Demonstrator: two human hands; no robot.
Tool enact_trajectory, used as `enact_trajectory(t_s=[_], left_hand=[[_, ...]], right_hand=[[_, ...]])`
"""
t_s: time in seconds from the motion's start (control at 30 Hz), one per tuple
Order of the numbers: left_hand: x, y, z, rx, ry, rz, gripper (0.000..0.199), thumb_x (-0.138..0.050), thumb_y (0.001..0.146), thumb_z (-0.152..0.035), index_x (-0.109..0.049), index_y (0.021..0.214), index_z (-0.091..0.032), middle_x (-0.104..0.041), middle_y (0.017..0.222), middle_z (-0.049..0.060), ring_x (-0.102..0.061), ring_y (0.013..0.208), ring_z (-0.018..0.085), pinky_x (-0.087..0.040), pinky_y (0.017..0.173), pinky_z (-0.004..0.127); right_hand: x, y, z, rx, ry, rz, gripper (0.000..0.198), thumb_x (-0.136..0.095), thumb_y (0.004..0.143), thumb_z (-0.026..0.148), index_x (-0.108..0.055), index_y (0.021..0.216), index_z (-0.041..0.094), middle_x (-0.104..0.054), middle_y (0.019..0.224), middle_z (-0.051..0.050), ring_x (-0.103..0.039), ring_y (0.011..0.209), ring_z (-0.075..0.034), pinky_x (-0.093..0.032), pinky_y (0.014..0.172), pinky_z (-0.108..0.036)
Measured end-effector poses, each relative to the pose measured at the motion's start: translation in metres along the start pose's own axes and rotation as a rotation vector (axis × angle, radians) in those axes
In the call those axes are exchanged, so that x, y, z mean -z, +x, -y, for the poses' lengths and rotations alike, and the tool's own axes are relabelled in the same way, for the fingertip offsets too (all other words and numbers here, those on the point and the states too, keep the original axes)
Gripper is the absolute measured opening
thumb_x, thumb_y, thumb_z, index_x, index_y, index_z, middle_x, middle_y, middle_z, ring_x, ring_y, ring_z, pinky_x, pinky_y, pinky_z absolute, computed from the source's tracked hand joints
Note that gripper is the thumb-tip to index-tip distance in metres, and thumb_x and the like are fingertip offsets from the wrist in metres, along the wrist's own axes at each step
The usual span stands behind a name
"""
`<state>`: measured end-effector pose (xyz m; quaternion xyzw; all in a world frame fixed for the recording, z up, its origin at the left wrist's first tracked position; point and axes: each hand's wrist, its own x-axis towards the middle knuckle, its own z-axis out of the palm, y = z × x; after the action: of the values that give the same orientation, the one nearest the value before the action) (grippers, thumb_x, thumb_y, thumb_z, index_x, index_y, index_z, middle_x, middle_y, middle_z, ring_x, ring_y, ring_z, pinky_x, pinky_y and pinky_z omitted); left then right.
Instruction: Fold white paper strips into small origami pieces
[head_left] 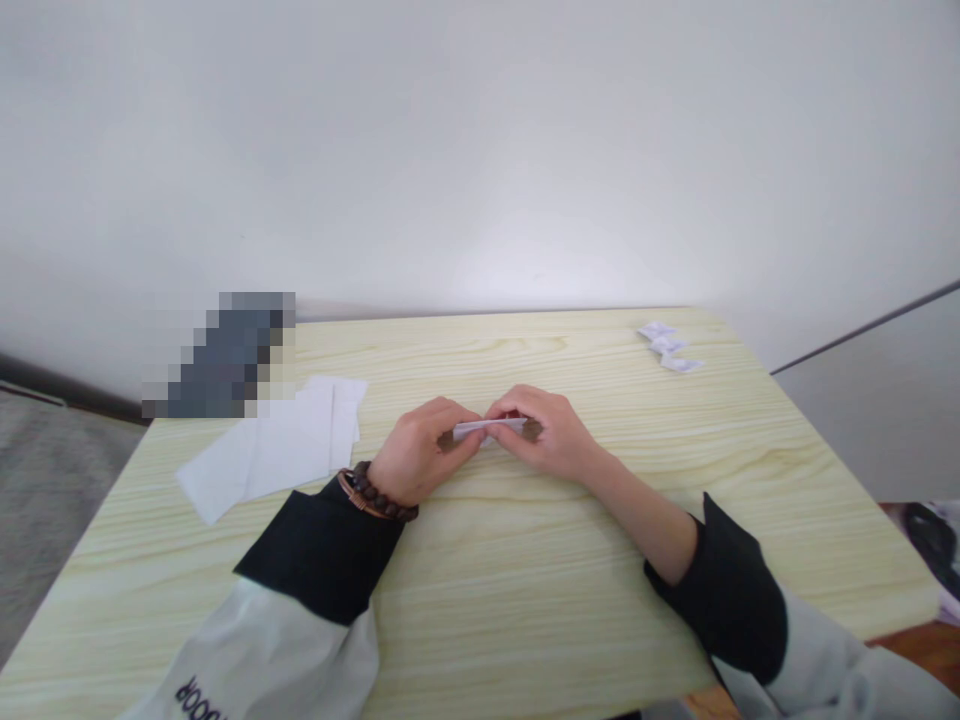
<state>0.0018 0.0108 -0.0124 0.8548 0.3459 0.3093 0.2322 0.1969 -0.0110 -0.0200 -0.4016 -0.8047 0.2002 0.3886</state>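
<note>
At the left edge of the wooden table, a dark object lies beside overlapping white sheets. The left hand, with beads at its wrist, pinches a folded white paper between thumb and fingers; the right hand pinches it from the other side. The folded paper is between the hands, above the table's middle, their fingertips almost meeting. Farther right, near the back, sit 3 small folded pieces.

Uneven pressure from the 2 pinches could skew a crease, and pulling them apart could tear the paper. A sweep of the left sleeve could drag the sheets.

Pixelation hides what the dark object is; the sheets' count is unclear. Fingers cover much of the folded paper, so its layers cannot be read. The right sleeve is cut off below.
</note>
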Motion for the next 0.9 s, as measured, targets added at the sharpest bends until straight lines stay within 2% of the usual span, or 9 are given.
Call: enact_trajectory(t_s=[0.17,0.33,0.43,0.53,0.67,0.8,0.9], left_hand=[[0.001,-0.001,-0.002,-0.01,-0.003,-0.079,0.012,-0.06,0.081,-0.024,-0.068,0.078,-0.015,-0.068,0.073,0.002,-0.06,0.067,0.012,-0.044,0.062,0.021],[0.002,-0.002,-0.003,0.015,0.008,-0.049,0.016,-0.058,0.082,-0.025,-0.069,0.075,-0.015,-0.067,0.07,0.002,-0.059,0.065,0.012,-0.044,0.06,0.021],[0.004,-0.001,-0.004,0.083,0.015,-0.021,0.019,-0.056,0.081,-0.026,-0.069,0.073,-0.015,-0.068,0.069,0.003,-0.059,0.063,0.012,-0.043,0.058,0.021],[0.007,0.001,-0.005,0.19,-0.025,0.027,0.022,-0.055,0.079,-0.027,-0.071,0.074,-0.013,-0.069,0.067,0.003,-0.06,0.062,0.013,-0.043,0.057,0.021],[0.013,0.004,-0.005,0.31,-0.248,0.152,0.028,-0.052,0.079,-0.031,-0.073,0.078,-0.013,-0.073,0.074,0.003,-0.065,0.069,0.017,-0.049,0.064,0.023],[0.017,0.005,-0.001,0.317,-0.454,0.273,0.029,-0.053,0.08,-0.034,-0.075,0.082,-0.014,-0.075,0.083,0.004,-0.068,0.08,0.02,-0.051,0.081,0.028],[0.02,0.006,0.001,0.29,-0.54,0.332,0.029,-0.053,0.081,-0.034,-0.075,0.085,-0.015,-0.075,0.088,0.004,-0.069,0.084,0.021,-0.05,0.085,0.029]], right_hand=[[-0.001,-0.001,0.002,0.009,-0.082,0.001,0.008,-0.057,0.083,0.022,-0.061,0.086,0.016,-0.063,0.077,-0.003,-0.056,0.071,-0.013,-0.043,0.067,-0.025],[-0.003,-0.002,0.0,0.042,-0.106,-0.006,0.012,-0.054,0.085,0.023,-0.063,0.081,0.017,-0.062,0.071,-0.002,-0.053,0.061,-0.011,-0.04,0.06,-0.022],[-0.003,-0.001,-0.001,0.039,-0.091,-0.009,0.013,-0.054,0.085,0.023,-0.063,0.079,0.016,-0.061,0.069,-0.001,-0.051,0.058,-0.01,-0.038,0.057,-0.021],[-0.002,0.0,0.0,-0.004,-0.021,0.012,0.013,-0.055,0.084,0.022,-0.064,0.078,0.014,-0.061,0.069,-0.001,-0.049,0.056,-0.008,-0.036,0.054,-0.02],[0.002,0.001,0.001,-0.128,0.124,0.031,0.014,-0.057,0.082,0.024,-0.065,0.077,0.013,-0.06,0.065,0.0,-0.048,0.054,-0.008,-0.034,0.05,-0.019],[0.005,0.0,0.0,-0.249,0.259,0.057,0.019,-0.058,0.082,0.03,-0.065,0.075,0.014,-0.056,0.059,0.002,-0.043,0.051,-0.007,-0.031,0.047,-0.019],[0.006,-0.001,-0.001,-0.302,0.318,0.082,0.023,-0.058,0.082,0.033,-0.065,0.073,0.013,-0.054,0.058,0.002,-0.041,0.05,-0.007,-0.029,0.046,-0.019]])
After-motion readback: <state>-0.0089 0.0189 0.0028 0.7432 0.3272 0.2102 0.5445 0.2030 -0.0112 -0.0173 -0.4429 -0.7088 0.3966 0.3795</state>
